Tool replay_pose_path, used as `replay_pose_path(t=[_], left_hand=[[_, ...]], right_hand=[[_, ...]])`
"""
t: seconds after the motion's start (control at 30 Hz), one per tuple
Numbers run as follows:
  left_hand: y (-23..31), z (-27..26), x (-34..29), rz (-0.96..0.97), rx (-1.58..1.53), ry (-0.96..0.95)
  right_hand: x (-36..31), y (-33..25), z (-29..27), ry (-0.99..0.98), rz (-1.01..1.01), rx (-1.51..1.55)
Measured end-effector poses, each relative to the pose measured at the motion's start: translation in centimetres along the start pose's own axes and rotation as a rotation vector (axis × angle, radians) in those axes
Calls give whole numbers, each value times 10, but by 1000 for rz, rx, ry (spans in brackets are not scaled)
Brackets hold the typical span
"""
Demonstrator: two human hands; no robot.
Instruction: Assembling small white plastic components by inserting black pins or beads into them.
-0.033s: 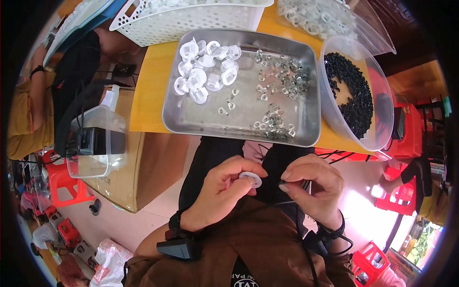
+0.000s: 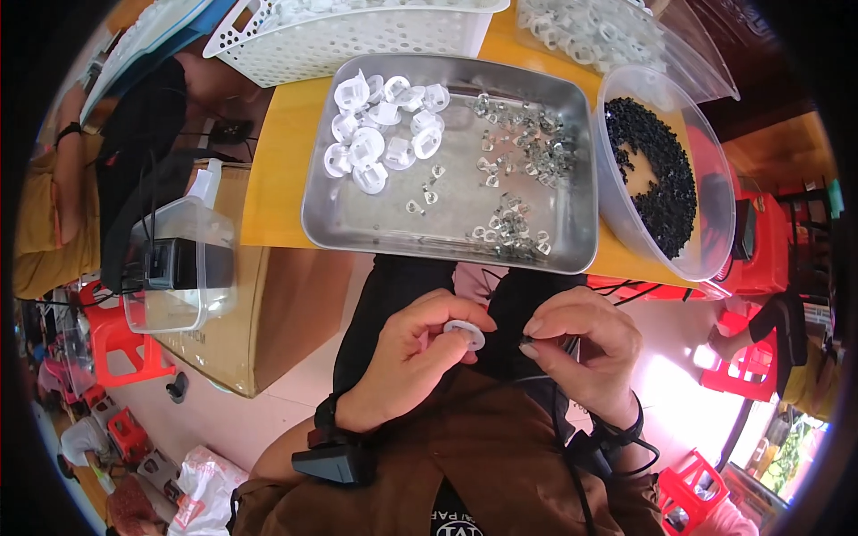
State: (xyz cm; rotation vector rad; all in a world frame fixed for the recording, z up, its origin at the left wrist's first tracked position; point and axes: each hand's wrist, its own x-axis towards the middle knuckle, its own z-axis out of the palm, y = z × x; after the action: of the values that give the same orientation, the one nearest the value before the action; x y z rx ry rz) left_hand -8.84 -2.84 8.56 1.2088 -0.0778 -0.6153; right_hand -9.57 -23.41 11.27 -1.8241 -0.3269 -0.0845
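Note:
Over my lap, my left hand [image 2: 418, 353] pinches a round white plastic piece [image 2: 465, 334] between thumb and fingers, its disc face tilted up. Just to the right, my right hand [image 2: 590, 348] has thumb and fingertip pressed on a tiny dark piece [image 2: 525, 339]; its exact shape is too small to tell. The two hands are apart. Beyond them a metal tray [image 2: 357, 239] lies on the table, with a heap of similar white pieces [image 2: 367, 146] at its left and scattered small clear plastic parts [image 2: 511, 223] at its right.
Right of the tray, a clear round tub [image 2: 617, 214] holds many tiny black pieces [image 2: 668, 179]. A white perforated basket [image 2: 357, 45] and a clear bin of pale parts [image 2: 599, 36] stand behind. At left, a clear container [image 2: 201, 299] sits on a cardboard box [image 2: 268, 313].

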Motion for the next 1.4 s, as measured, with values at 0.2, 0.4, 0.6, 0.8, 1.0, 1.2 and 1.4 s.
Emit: replay_pose_path(t=[0.2, 0.4, 0.6, 0.8, 1.0, 1.2, 1.4], left_hand=[[1, 1, 2, 21, 167, 29], [2, 6, 1, -112, -34, -37], [4, 8, 2, -113, -129, -76], [9, 14, 4, -82, -56, -48], [10, 16, 4, -51, -17, -21], [6, 17, 4, -24, -23, 17], [5, 14, 4, -42, -41, -7]], right_hand=[[-6, 5, 4, 68, 113, 226], [-10, 9, 7, 85, 213, 454], [-11, 11, 9, 87, 204, 485], [-8, 16, 12, 97, -3, 190], [-1, 11, 10, 100, -180, -102], [0, 6, 11, 88, -236, -210], [0, 7, 12, 89, -183, -131]])
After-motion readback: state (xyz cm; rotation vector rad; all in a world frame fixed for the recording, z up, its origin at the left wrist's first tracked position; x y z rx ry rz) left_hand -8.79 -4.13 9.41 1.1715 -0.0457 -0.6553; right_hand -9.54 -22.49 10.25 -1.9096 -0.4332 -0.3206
